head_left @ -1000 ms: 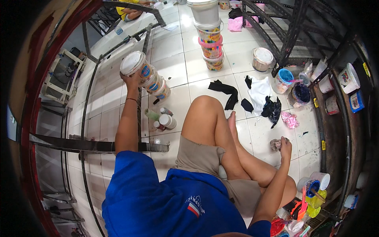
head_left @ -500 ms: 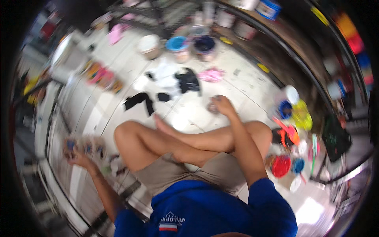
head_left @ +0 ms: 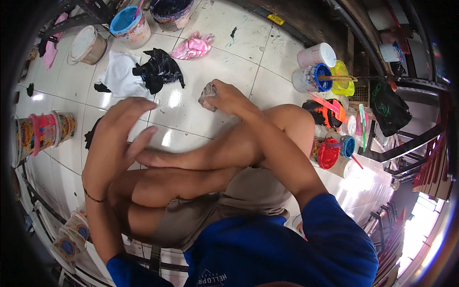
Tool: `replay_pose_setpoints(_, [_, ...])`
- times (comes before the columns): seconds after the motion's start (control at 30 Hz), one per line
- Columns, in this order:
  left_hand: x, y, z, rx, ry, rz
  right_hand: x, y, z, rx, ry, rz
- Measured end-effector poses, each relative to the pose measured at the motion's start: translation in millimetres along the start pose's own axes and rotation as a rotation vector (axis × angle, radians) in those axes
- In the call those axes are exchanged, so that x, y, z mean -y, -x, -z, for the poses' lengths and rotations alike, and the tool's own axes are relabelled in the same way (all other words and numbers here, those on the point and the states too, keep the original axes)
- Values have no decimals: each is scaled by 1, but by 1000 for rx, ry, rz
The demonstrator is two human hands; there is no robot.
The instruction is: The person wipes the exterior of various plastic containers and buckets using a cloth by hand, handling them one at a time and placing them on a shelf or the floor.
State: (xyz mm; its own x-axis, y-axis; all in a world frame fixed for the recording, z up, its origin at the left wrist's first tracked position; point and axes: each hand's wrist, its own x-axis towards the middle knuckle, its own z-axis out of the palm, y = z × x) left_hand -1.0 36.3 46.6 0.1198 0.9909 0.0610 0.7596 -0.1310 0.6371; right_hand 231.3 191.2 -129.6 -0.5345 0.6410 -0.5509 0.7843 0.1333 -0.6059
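My right hand (head_left: 228, 98), over the white tiles beyond my crossed legs, is closed round a crumpled greyish rag (head_left: 208, 97). My left hand (head_left: 119, 129) is raised at the left above my shin, thumb and fingers apart, with nothing visible in it. Beyond it lie a white cloth (head_left: 123, 74) and a crumpled black plastic piece (head_left: 160, 71). A pink-and-white cloth (head_left: 192, 46) rests to their right. Part of another black piece (head_left: 91, 134) shows behind my left wrist.
Paint tubs stand at the back: blue (head_left: 130, 27), dark (head_left: 172, 12) and lidded white (head_left: 88, 45). On the right are a blue paint pot (head_left: 321, 77), a yellow tub (head_left: 342, 79) and a red pot (head_left: 328, 153). Patterned tubs (head_left: 43, 133) stand at the left.
My left hand has come from beside the tubs at the lower left to in front of my legs. The view has turned. My right hand keeps hold of the rag.
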Motion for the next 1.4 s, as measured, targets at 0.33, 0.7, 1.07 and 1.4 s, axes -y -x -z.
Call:
replay_pose_setpoints(0.33, [75,-86,-49,399,50,-195,-16,-25,203,-458,570,87])
replay_pose_setpoints(0.7, [30,-165,-249,31,340,-130,-285,-140,481,-946,793,-6])
replay_pose_setpoints(1.07, [19,-197,-290,-5,327,4,-333,-142,528,-897,666,-154])
replay_pose_setpoints(1.4, [35,-231,-260,-166,321,113,-150,-121,383,-757,279,20])
